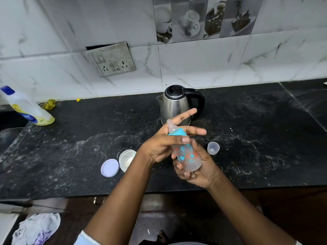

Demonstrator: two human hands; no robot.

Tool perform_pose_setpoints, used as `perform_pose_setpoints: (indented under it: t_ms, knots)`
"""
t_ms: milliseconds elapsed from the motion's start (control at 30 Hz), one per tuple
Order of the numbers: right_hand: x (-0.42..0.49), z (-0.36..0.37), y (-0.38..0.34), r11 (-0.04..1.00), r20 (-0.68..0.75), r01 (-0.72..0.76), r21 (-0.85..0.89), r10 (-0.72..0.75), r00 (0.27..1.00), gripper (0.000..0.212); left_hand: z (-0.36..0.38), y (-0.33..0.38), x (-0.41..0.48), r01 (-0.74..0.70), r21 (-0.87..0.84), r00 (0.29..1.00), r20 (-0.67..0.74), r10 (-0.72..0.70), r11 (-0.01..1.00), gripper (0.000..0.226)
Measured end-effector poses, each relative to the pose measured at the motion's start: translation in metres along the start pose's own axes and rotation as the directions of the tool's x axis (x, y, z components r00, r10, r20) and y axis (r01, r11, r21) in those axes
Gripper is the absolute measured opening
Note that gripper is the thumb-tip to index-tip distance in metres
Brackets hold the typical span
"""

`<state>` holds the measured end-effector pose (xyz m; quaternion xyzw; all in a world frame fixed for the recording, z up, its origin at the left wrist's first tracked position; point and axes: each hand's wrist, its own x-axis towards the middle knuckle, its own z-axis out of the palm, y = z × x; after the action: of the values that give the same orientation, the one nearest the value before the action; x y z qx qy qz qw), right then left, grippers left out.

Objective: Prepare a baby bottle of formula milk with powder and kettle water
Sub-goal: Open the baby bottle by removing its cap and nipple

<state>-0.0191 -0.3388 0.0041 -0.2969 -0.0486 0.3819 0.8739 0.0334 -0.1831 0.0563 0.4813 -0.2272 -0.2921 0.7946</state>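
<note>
Two hands are on the baby bottle [188, 154], which I hold tilted above the bench [265, 138], near its front edge and just in front of the kettle [177, 105]. My right hand [200, 167] cups the base from below, fingers curled round the frosted plastic body. My left hand [162, 144] sits at the teal screw collar [177, 132], thumb pressed against the bottle just under it and the other fingers splayed loosely open behind the teat [171, 125].

My guess is that I am at the capping step, twisting the collar on or checking it is tight. I cannot tell whether water or powder is inside: the wall is cloudy and printed with small teal and red leaves and flowers. If the collar is sealed, the next move calls for a firm two-handed grip and a shake, keeping the soft, clear teat pointed away from me.

At 9 o'clock from the bottle lies the round powder tub [126, 159], open, translucent, with pale powder inside, and its flat lilac lid [109, 167] beside it at 9. At 3 o'clock the small clear cap [213, 148] lies on its side. The kettle at 12 is brushed steel with a black lid and a black handle. The bench is dark speckled stone, dusty with white smears.
</note>
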Motion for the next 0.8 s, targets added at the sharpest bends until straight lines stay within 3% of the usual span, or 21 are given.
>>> perform_pose_setpoints:
  t_ms: [167, 367, 433, 500, 533, 567, 600, 633, 700, 800]
  knots:
    - [-0.001, -0.001, -0.001, 0.984, 0.037, 0.07, -0.166, -0.064, 0.997, 0.062, 0.01, -0.004, 0.003, -0.042, 0.064, 0.996, -0.072, 0.047, 0.997, 0.092]
    - [0.001, -0.002, -0.003, 0.867, -0.101, 0.193, -0.46, -0.267, 0.958, 0.052, 0.019, -0.004, 0.0, -0.109, 0.121, 0.962, -0.236, 0.135, 0.987, 0.081]
    - [0.008, -0.006, 0.002, 0.716, -0.166, 0.236, -0.657, -0.442, 0.882, 0.043, 0.021, -0.008, 0.004, -0.095, 0.14, 0.907, -0.396, 0.143, 0.986, 0.072]
    - [0.017, -0.014, 0.013, 0.388, -0.221, 0.084, -0.918, -0.675, 0.704, 0.046, 0.026, -0.017, 0.01, -0.08, 0.198, 0.798, -0.575, 0.182, 0.977, 0.057]
    - [0.02, -0.019, 0.019, 0.249, -0.207, -0.017, -0.968, -0.762, 0.614, 0.049, 0.031, -0.023, 0.013, -0.075, 0.211, 0.743, -0.641, 0.196, 0.975, 0.05]
    - [0.021, -0.02, 0.024, 0.188, -0.178, -0.04, -0.981, -0.81, 0.558, 0.052, 0.035, -0.028, 0.015, -0.074, 0.224, 0.702, -0.68, 0.21, 0.972, 0.045]
    - [0.021, -0.019, 0.027, 0.218, -0.169, 0.023, -0.976, -0.818, 0.55, 0.056, 0.039, -0.031, 0.014, -0.069, 0.243, 0.685, -0.694, 0.223, 0.968, 0.044]
    - [0.02, -0.019, 0.027, 0.322, -0.181, 0.147, -0.935, -0.792, 0.583, 0.057, 0.042, -0.031, 0.012, -0.06, 0.258, 0.702, -0.676, 0.224, 0.964, 0.045]
    - [0.013, -0.018, 0.018, 0.6, -0.212, 0.346, -0.721, -0.666, 0.715, 0.052, 0.04, -0.027, 0.005, -0.038, 0.23, 0.81, -0.562, 0.165, 0.972, 0.049]
    - [-0.002, -0.021, 0.005, 0.852, -0.191, 0.297, -0.431, -0.408, 0.893, 0.045, 0.026, -0.013, -0.006, -0.006, 0.096, 0.945, -0.324, 0.037, 0.995, 0.054]
